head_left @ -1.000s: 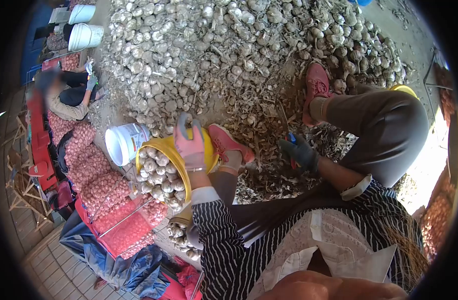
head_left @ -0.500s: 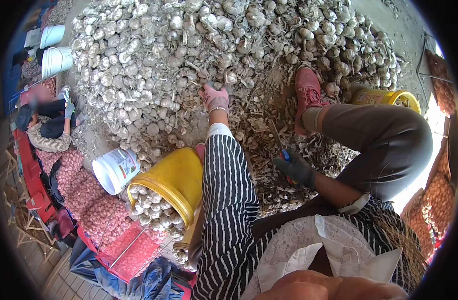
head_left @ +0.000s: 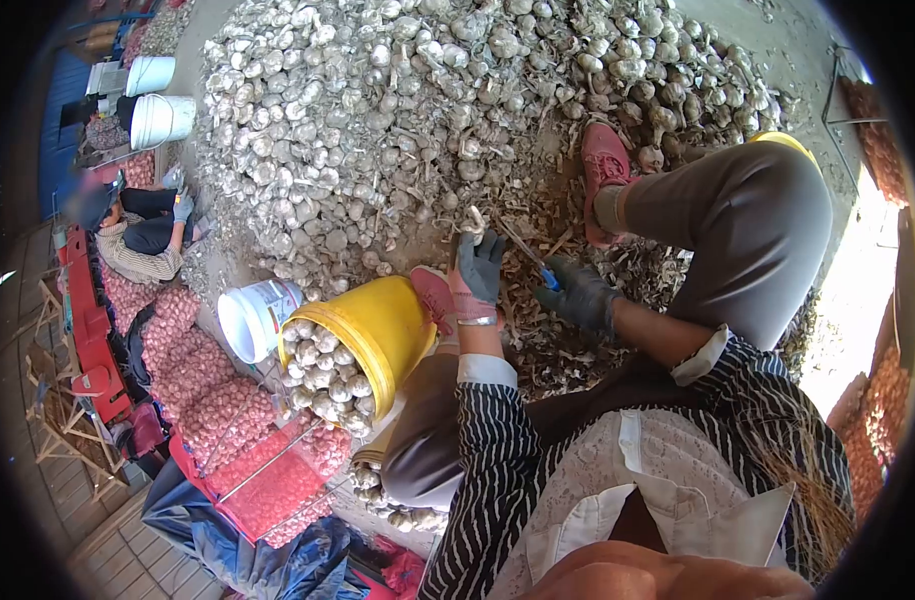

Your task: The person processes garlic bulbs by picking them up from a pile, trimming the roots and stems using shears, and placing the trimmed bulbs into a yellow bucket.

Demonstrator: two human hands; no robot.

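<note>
Holding a papery garlic bulb (head_left: 473,222), gloved left hand (head_left: 476,272) meets shears (head_left: 534,262).

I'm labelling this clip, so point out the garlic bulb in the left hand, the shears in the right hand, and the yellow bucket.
garlic bulb (head_left: 473,222): head view, on the bulb above the glove's fingers.
shears (head_left: 526,252): head view, on the blades.
yellow bucket (head_left: 390,322): head view, on its outer wall.
</note>
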